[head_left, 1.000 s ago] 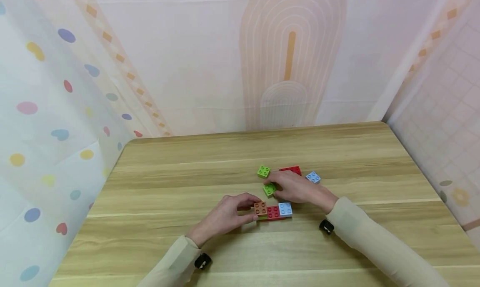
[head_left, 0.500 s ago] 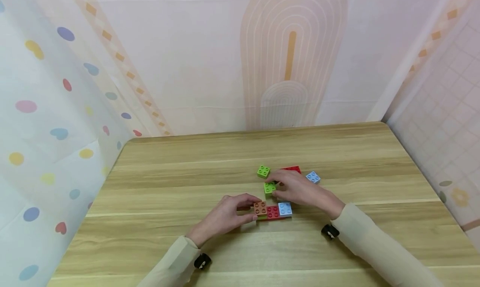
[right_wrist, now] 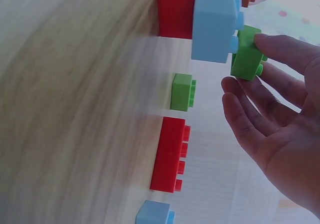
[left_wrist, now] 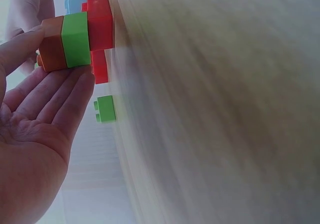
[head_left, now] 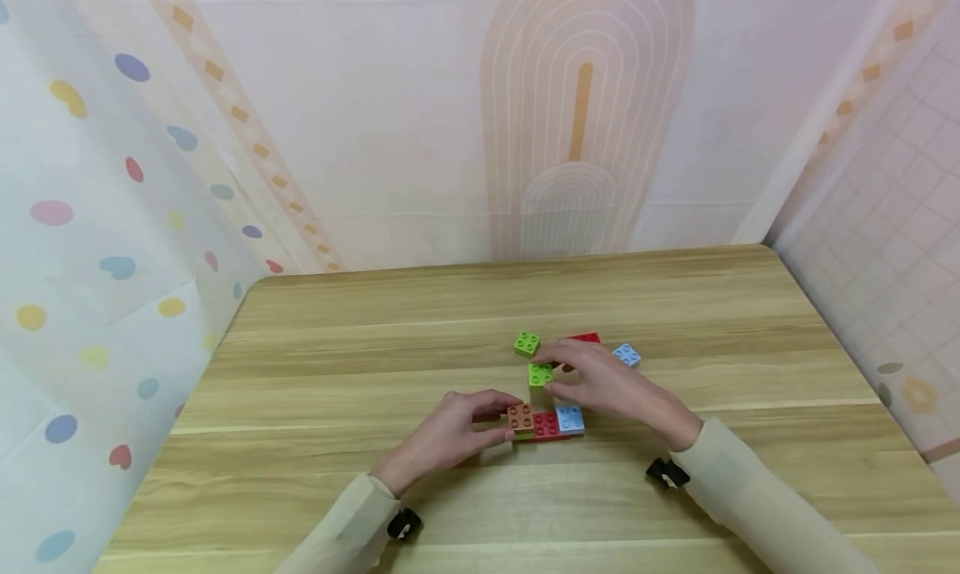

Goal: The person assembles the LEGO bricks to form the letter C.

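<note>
My left hand grips the left end of a small build of toy bricks, thumb on one side and fingers on the other. At that end, an orange-brown brick sits on a green brick, over a red brick. A light blue brick tops the build's right end. My right hand pinches a separate green square brick between thumb and fingers. It is held up off the table, just behind the build, studs facing up.
Behind the right hand lie a loose green brick, a long red brick and a light blue square brick. The wooden table meets a patterned curtain at its back edge.
The green brick in my right hand has turned square to the build and shifted slightly away from me. The right wrist has swung to the right. My left hand stays in place.
</note>
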Demonstrator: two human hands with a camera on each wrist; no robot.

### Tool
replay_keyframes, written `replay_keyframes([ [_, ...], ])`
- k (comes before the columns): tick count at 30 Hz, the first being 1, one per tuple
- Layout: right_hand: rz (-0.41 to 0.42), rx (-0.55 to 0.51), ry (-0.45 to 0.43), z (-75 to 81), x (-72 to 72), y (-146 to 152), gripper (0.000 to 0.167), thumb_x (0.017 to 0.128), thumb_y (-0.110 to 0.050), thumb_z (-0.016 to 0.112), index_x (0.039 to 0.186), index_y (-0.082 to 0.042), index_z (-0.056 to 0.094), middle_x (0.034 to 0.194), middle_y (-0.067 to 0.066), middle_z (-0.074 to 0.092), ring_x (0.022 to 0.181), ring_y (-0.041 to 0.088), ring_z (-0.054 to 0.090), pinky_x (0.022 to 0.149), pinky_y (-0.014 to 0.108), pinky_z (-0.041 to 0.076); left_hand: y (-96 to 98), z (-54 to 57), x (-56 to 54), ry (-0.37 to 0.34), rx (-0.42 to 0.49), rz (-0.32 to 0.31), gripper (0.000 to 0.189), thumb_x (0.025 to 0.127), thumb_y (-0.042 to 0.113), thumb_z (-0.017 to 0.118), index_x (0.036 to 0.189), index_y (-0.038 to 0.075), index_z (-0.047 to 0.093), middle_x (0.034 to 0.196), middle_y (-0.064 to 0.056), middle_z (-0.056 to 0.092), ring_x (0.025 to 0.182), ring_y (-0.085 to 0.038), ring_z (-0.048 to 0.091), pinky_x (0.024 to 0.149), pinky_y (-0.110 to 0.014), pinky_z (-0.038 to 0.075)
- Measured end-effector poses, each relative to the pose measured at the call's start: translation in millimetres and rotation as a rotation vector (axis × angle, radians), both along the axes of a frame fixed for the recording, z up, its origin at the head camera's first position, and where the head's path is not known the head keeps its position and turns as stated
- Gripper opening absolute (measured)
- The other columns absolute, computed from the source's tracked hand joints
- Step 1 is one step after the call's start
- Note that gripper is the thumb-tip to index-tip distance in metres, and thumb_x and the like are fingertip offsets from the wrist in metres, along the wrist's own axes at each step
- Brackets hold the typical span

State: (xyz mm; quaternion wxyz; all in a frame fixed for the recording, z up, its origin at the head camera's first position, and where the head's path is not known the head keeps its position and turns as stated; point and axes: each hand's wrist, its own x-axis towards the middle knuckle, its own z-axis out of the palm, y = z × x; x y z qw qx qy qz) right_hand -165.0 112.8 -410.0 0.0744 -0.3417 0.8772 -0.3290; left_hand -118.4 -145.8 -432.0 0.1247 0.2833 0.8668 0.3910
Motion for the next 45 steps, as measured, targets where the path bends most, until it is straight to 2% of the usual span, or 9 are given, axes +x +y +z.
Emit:
replay_keyframes([
  [4,0.01,-0.035,0.003,2.2,2.8,3.0,0.036,0.093,-0.017,0.071,0.129,-0.012,0.064,0.13,0.004,0.061,0.107,0.024,0.063,0.088,0.041,0.054,-0.3,-0.8,0.0,0.01,0.009,-0.004,0.04,0.092,0.022,0.072,0.129,0.012,0.063,0.125,-0.003,0.067,0.114,-0.015,0.062,0.097,-0.03,0.05],
  [18,0.004,-0.061,0.047,7.9,14.8,8.0,0.041,0.093,-0.022,0.072,0.132,-0.015,0.063,0.128,-0.003,0.063,0.111,0.016,0.06,0.092,0.04,0.052,-0.6,-2.4,-0.2,-0.014,0.033,-0.006,0.042,0.094,0.023,0.071,0.133,0.011,0.06,0.129,-0.002,0.064,0.116,-0.014,0.061,0.099,-0.029,0.048],
  [23,0.001,-0.08,0.067,10.2,18.9,7.3,0.04,0.092,-0.021,0.074,0.13,-0.015,0.064,0.126,-0.004,0.064,0.114,0.015,0.06,0.094,0.041,0.052,-0.3,-2.5,0.2,-0.044,0.064,0.002,0.042,0.092,0.021,0.073,0.131,0.012,0.059,0.129,-0.003,0.065,0.116,-0.012,0.061,0.1,-0.03,0.047],
  [29,0.006,-0.104,0.055,11.5,22.9,5.6,0.04,0.091,-0.02,0.075,0.129,-0.014,0.065,0.122,-0.004,0.065,0.108,0.013,0.062,0.09,0.038,0.053,0.0,-2.9,0.5,-0.066,0.09,0.012,0.04,0.091,0.017,0.073,0.127,0.013,0.059,0.126,-0.003,0.066,0.115,-0.011,0.061,0.1,-0.03,0.047],
  [33,0.019,-0.121,0.051,12.4,24.0,4.4,0.039,0.09,-0.02,0.075,0.127,-0.013,0.066,0.122,-0.003,0.065,0.108,0.015,0.062,0.09,0.037,0.053,0.2,-3.7,0.0,-0.057,0.098,0.007,0.038,0.091,0.016,0.073,0.126,0.012,0.06,0.125,-0.003,0.067,0.114,-0.011,0.062,0.099,-0.029,0.048],
  [41,0.072,-0.15,0.131,10.3,24.5,2.2,0.037,0.09,-0.02,0.075,0.125,-0.012,0.066,0.122,0.0,0.066,0.105,0.015,0.064,0.086,0.037,0.056,0.0,-5.4,-1.1,-0.043,0.111,-0.008,0.037,0.091,0.017,0.073,0.125,0.01,0.06,0.125,-0.003,0.067,0.115,-0.011,0.061,0.098,-0.028,0.048],
  [45,0.094,-0.163,0.14,9.1,24.8,0.6,0.036,0.091,-0.02,0.075,0.125,-0.012,0.067,0.12,-0.001,0.067,0.101,0.017,0.065,0.084,0.036,0.056,0.6,-5.2,-1.3,-0.052,0.103,-0.006,0.038,0.092,0.018,0.073,0.126,0.009,0.059,0.126,-0.005,0.066,0.116,-0.013,0.061,0.099,-0.028,0.048],
])
